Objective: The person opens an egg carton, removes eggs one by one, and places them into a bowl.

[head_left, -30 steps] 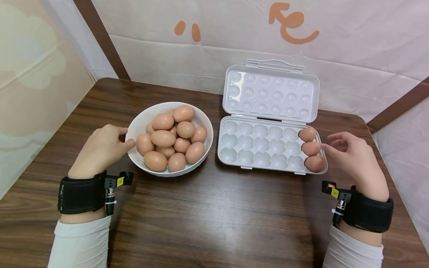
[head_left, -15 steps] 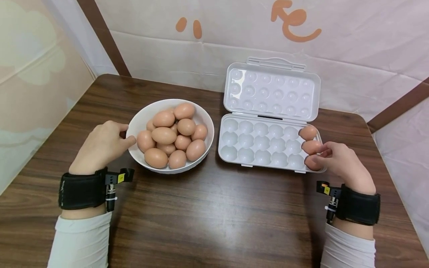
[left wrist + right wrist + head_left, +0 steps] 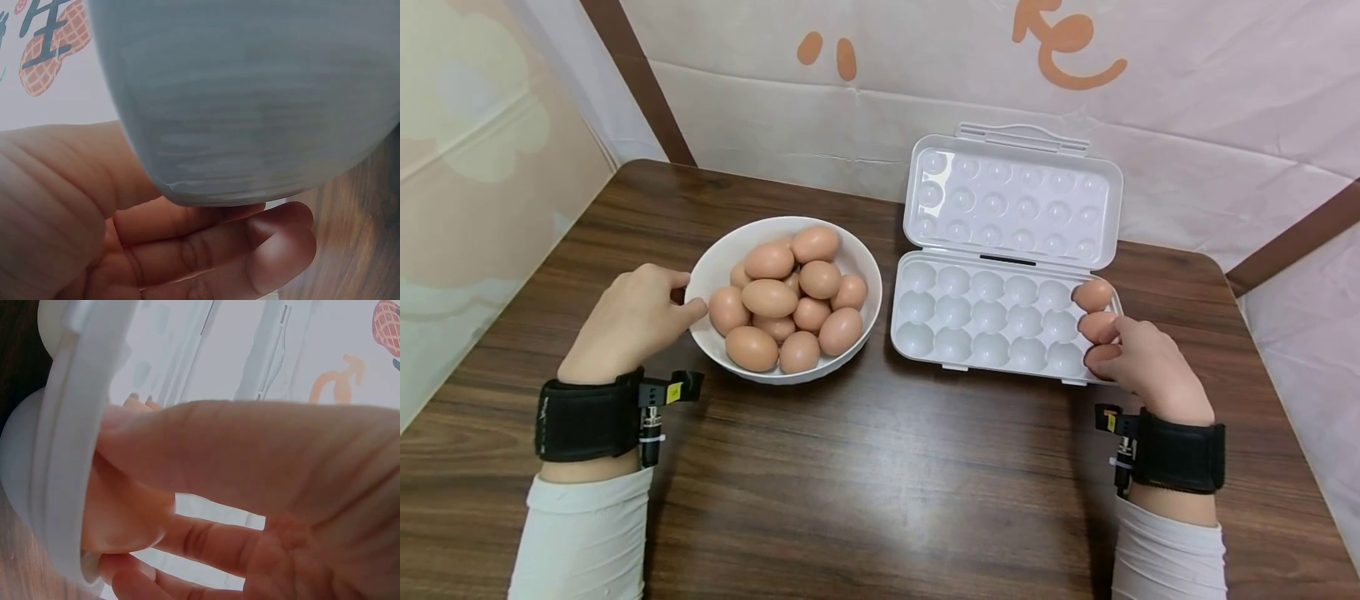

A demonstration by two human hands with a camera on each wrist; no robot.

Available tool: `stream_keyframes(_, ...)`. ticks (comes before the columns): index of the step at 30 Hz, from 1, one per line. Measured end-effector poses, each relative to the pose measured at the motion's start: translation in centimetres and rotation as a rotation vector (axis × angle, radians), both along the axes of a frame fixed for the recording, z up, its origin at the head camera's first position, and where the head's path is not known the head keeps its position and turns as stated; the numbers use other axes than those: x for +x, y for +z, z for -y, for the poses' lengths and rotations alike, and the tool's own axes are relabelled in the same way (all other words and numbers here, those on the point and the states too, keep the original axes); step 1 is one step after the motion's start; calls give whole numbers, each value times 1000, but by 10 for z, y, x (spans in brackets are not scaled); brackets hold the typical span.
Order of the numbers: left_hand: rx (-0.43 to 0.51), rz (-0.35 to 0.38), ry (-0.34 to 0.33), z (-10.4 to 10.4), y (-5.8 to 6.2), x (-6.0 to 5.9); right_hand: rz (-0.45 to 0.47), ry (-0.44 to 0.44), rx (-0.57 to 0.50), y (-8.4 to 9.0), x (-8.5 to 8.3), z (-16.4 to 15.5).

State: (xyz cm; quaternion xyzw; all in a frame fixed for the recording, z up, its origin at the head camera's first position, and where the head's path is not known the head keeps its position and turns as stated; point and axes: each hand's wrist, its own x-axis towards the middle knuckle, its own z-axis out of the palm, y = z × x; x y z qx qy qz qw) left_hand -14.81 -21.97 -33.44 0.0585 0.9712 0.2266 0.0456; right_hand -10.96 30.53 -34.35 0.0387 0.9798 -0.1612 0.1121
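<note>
A white bowl [image 3: 715,258] heaped with several brown eggs [image 3: 775,297] sits left of centre. My left hand [image 3: 688,304] holds its left side, thumb at the rim; the left wrist view shows the fingers [image 3: 206,256] curled under the bowl's wall [image 3: 250,94]. A white plastic egg tray [image 3: 985,321] lies open at the right, with three eggs in its rightmost column. My right hand [image 3: 1112,343] is curled over the tray's right edge, its fingertips on the front egg [image 3: 1099,357]. In the right wrist view the thumb [image 3: 250,450] and fingers close around that egg [image 3: 125,512] beside the tray rim [image 3: 69,456].
The tray's lid [image 3: 1011,200] stands open against the back wall. All sits on a dark wooden table [image 3: 880,467], which has a wall along its left and back. Both wrists wear black camera bands.
My right hand moved left from beside the tray and closed over the front-right egg. The left hand stayed at the bowl. The head view shifted slightly.
</note>
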Motion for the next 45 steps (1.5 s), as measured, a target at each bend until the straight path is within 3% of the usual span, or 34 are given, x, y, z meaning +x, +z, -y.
stream_keyframes(8,0,12,7,-1,0,0,33,-19,-21,0,2,1)
stream_keyframes(17,3,-1,4,0,0,0,-37,8,3,0,2,1)
stream_keyframes(24,1,4,-2,1,0,0,-41,-24,-5,5,6,-2)
stream_keyframes(34,2,2,-4,0,1,0,-136,-90,-12,14,12,-4)
stream_keyframes(45,-3,9,3,-1,1,0,-325,-97,-55,22,18,5)
